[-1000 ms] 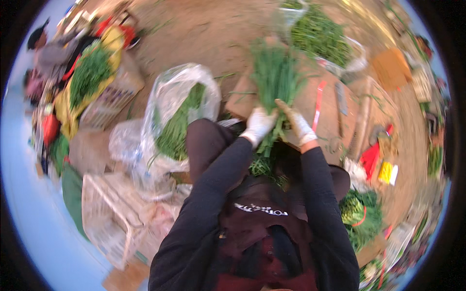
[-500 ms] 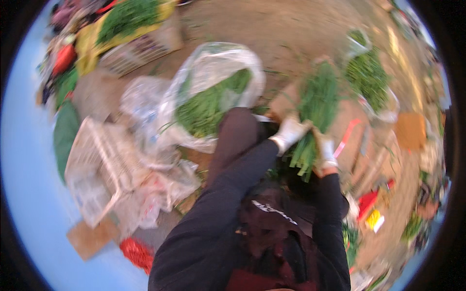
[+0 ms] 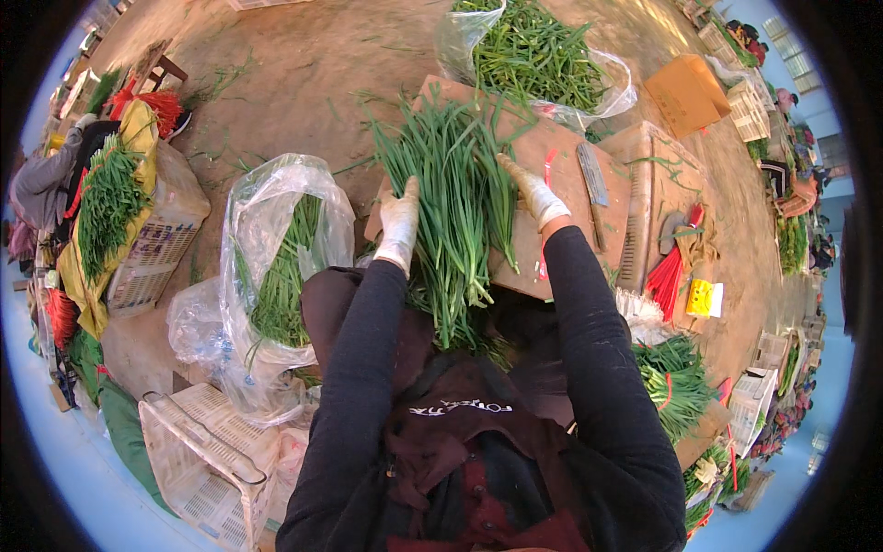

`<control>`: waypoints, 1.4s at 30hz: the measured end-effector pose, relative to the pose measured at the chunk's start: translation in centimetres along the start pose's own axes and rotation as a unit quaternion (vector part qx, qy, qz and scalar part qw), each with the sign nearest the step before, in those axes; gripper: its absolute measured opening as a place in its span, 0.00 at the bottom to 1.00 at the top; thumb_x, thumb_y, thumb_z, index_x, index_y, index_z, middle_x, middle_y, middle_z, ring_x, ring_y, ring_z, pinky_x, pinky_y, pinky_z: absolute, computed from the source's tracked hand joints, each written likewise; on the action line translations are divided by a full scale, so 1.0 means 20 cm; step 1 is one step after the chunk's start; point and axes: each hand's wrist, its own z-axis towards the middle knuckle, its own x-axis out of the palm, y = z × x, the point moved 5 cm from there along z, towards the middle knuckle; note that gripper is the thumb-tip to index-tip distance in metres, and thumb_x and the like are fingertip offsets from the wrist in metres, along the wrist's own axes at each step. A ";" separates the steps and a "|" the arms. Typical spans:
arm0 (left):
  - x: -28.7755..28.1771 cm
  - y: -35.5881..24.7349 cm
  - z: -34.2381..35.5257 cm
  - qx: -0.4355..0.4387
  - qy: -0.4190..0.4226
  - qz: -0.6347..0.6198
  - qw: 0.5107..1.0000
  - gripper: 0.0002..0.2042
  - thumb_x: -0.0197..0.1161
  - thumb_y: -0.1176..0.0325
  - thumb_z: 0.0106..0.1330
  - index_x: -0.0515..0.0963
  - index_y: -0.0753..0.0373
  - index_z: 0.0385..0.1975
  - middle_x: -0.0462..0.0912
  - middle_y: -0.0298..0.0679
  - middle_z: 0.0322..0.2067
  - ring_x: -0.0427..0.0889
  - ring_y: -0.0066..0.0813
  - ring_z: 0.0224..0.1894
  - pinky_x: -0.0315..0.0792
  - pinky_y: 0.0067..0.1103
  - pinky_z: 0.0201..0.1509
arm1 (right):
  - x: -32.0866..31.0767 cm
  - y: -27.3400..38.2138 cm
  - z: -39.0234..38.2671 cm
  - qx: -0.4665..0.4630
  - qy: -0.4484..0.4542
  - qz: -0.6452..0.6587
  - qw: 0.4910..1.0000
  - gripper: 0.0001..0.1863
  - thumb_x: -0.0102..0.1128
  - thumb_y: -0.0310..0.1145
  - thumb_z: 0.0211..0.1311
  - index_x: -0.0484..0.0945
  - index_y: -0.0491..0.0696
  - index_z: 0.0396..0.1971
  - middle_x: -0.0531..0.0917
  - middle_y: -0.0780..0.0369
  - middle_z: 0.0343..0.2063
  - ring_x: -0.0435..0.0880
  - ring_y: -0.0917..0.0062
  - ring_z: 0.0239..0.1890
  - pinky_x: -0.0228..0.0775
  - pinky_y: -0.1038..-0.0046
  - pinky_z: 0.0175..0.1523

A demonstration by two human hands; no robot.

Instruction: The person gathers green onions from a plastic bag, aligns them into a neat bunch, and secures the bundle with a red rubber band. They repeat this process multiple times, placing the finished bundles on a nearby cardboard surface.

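Note:
A loose bunch of long green garlic chives [image 3: 446, 184] lies between my hands, its cut ends hanging over my lap. My left hand [image 3: 398, 225], in a whitish glove, cups the left side, with its thumb up along the leaves and the other fingers partly hidden. On the right side my gloved right hand [image 3: 535, 191] presses against the bunch, its fingertips at the leaves. Under the chives is a brown board [image 3: 575, 241]. On it, right of my right hand, lie a knife [image 3: 592, 173] with a grey blade and a pinkish-red strip [image 3: 550, 167].
A clear bag of greens [image 3: 290, 267] stands left of my knee, another bag of greens [image 3: 538, 55] beyond the board. A white plastic crate [image 3: 207, 460] is at lower left. To my right lie red strips [image 3: 666, 278] and a banded bunch [image 3: 676, 386]. Another person [image 3: 46, 179] sits far left.
The view has swung right and sharpened. My hands have moved apart, from close together at the lower stalks to opposite sides of the bunch, which is now spread wider.

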 end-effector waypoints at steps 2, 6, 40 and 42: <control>0.10 -0.01 -0.04 0.006 0.024 -0.048 0.999 0.36 0.65 0.48 0.61 0.67 0.73 0.59 0.77 0.51 0.53 0.76 0.38 0.53 0.69 0.27 0.57 | 0.10 0.02 0.01 -0.049 0.002 -0.063 0.997 0.48 0.62 0.64 0.53 0.69 0.38 0.61 0.73 0.50 0.59 0.70 0.66 0.63 0.61 0.72 0.64; 0.29 -0.03 -0.08 -0.045 0.110 -0.175 0.977 0.34 0.71 0.55 0.57 0.68 0.72 0.58 0.79 0.46 0.49 0.80 0.36 0.45 0.76 0.29 0.49 | 0.31 -0.03 -0.07 -0.142 0.152 0.092 0.974 0.35 0.67 0.53 0.55 0.77 0.36 0.50 0.84 0.57 0.42 0.83 0.72 0.42 0.73 0.74 0.48; 0.13 -0.98 -0.66 0.335 0.448 -0.052 0.827 0.40 0.79 0.66 0.48 0.64 0.65 0.61 0.75 0.40 0.54 0.72 0.30 0.56 0.67 0.27 0.62 | -0.06 0.49 -0.81 -0.479 0.109 -0.001 0.871 0.47 0.77 0.45 0.41 0.64 0.43 0.62 0.76 0.55 0.56 0.75 0.67 0.57 0.65 0.66 0.63; 0.12 -0.94 -0.66 0.348 0.439 0.061 0.826 0.39 0.80 0.65 0.48 0.66 0.66 0.59 0.76 0.40 0.54 0.72 0.30 0.57 0.68 0.27 0.62 | -0.03 0.45 -0.79 -0.509 0.032 -0.212 0.834 0.40 0.68 0.49 0.53 0.65 0.45 0.62 0.75 0.58 0.58 0.73 0.68 0.60 0.61 0.64 0.66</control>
